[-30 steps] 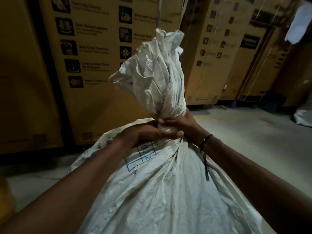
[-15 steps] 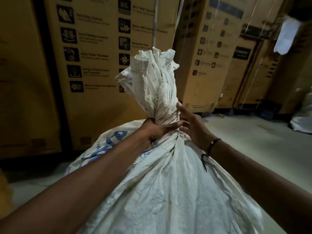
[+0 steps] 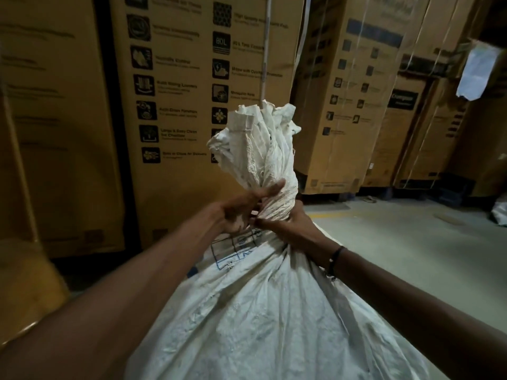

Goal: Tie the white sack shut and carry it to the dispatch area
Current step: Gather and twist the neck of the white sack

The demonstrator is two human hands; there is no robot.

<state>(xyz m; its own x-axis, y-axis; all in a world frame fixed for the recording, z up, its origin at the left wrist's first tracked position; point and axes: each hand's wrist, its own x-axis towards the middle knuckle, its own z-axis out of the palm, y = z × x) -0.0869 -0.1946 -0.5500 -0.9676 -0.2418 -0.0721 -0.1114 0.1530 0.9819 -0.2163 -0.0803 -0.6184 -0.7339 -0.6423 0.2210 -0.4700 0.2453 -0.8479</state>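
Observation:
A full white woven sack (image 3: 263, 311) stands upright right in front of me, with blue print near its shoulder. Its mouth is gathered and twisted into a tall bunch (image 3: 260, 149) that sticks up above a tight neck. My left hand (image 3: 241, 212) is at the left side of the neck, thumb and forefinger reaching across the twisted part. My right hand (image 3: 290, 229) grips the neck from the right and below, fingers curled around the fabric. A dark band sits on my right wrist. No string or tie can be made out at the neck.
Tall brown cartons (image 3: 197, 86) with printed icons stand close behind the sack, and more cartons (image 3: 365, 100) line the back right. Grey concrete floor (image 3: 411, 242) stretches away on the right. Another white sack (image 3: 500, 212) peeks in at the right edge.
My right hand, open beside the neck half a second ago, has closed on it again lower down. My left hand has shifted up onto the twist. The bunch looks tighter.

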